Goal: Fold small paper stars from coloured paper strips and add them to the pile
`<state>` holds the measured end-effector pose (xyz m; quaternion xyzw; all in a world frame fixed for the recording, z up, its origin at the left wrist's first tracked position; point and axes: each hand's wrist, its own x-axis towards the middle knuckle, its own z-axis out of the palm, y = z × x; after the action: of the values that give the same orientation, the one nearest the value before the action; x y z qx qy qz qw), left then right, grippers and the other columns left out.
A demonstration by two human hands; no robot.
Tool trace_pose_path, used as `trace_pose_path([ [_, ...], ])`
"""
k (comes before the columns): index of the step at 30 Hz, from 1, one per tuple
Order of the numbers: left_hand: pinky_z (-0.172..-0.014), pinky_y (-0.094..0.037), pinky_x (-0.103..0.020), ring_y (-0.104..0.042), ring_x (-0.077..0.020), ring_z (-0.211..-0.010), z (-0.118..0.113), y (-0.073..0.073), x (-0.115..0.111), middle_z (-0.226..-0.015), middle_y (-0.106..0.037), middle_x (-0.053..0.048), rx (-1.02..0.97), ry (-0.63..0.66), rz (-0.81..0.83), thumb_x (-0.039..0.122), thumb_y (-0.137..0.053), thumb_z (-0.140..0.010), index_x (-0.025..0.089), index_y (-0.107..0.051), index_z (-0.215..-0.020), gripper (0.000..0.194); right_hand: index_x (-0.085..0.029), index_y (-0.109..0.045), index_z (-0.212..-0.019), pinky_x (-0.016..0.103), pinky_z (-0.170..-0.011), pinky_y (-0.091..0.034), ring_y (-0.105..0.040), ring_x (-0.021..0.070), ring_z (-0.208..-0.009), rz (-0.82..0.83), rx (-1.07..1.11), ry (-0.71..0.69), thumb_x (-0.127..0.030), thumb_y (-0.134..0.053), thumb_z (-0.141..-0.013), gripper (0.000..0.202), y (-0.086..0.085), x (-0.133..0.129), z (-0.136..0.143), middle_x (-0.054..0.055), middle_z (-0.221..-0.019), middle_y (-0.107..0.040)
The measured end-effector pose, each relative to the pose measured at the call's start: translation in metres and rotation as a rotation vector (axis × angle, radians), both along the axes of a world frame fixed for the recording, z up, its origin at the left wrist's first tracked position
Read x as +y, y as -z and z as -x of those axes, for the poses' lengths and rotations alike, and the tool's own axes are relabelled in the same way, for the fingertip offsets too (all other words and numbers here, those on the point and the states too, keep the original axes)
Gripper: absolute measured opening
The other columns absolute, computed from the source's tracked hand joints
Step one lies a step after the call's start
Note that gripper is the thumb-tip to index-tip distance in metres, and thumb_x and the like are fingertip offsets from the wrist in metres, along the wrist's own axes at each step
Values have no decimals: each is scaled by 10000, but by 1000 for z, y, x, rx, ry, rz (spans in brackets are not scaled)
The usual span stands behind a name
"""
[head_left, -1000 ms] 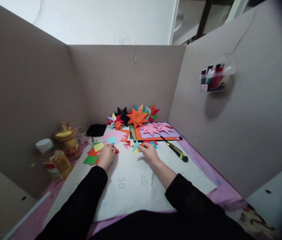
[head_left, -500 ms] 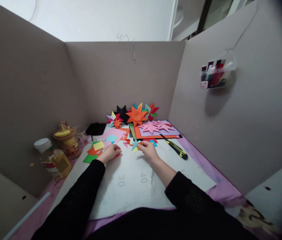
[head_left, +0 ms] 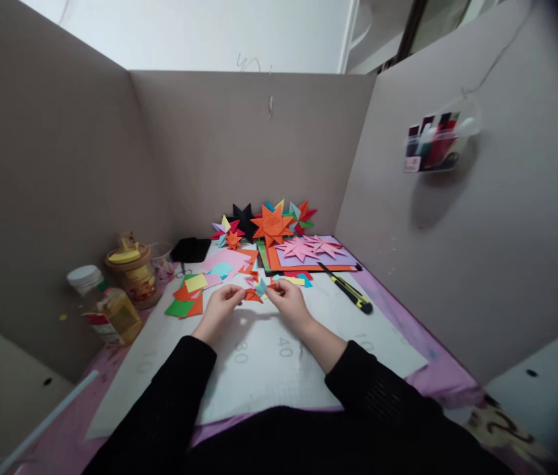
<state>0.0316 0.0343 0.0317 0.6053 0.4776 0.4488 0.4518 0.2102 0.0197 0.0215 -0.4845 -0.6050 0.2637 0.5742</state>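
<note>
Folded paper pieces (head_left: 260, 288) are over the white mat (head_left: 264, 392). At three o'clock of them, the right hand (head_left: 289, 303) pinches the light-blue piece (head_left: 261, 287); at nine o'clock, the left hand (head_left: 226, 305) pinches the orange piece (head_left: 253, 297). Whether both pieces touch, I cannot tell well.

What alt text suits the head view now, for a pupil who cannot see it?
The left hand holds folded orange paper and the right hand a piece showing light blue, close together over a white mat. Loose coloured paper lies at left, a craft knife at right, paper stars behind.
</note>
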Motion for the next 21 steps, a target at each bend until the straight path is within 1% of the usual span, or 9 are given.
trace_pose_path([
  [5, -530, -358, -213, -492, -106, -564, 3, -1, -1, -642, -598, -7, 52, 4, -82, 417, -618, -706, 141, -622, -730, 278, -188, -436, -544, 236, -550, -329, -415, 117, -566, -36, -62, 44, -264, -541, -717, 217, 0, 1, -3, -36, -567, -435],
  [10, -565, -376, -229, -518, -126, -595, 2, -4, -3, -646, -613, -14, 92, 0, -104, 417, -599, -719, 142, -623, -717, 275, -184, -474, -561, 241, -565, -346, -449, 127, -597, -68, -94, 90, -264, -532, -728, 194, 0, 2, -5, -17, -605, -489],
  [16, -583, -395, -233, -554, -145, -638, 1, -4, -5, -699, -645, -30, 130, 10, -117, 400, -594, -720, 143, -629, -729, 259, -184, -559, -613, 239, -587, -376, -505, 134, -631, -59, -142, -9, -252, -543, -723, 131, 1, 0, -3, 4, -657, -569],
  [21, -576, -399, -239, -562, -158, -639, 0, -5, -5, -692, -652, -33, 184, -10, -137, 406, -600, -711, 148, -638, -719, 260, -184, -575, -630, 245, -596, -380, -509, 137, -642, -64, -171, -18, -226, -539, -725, 110, 3, 1, -3, 8, -663, -574],
])
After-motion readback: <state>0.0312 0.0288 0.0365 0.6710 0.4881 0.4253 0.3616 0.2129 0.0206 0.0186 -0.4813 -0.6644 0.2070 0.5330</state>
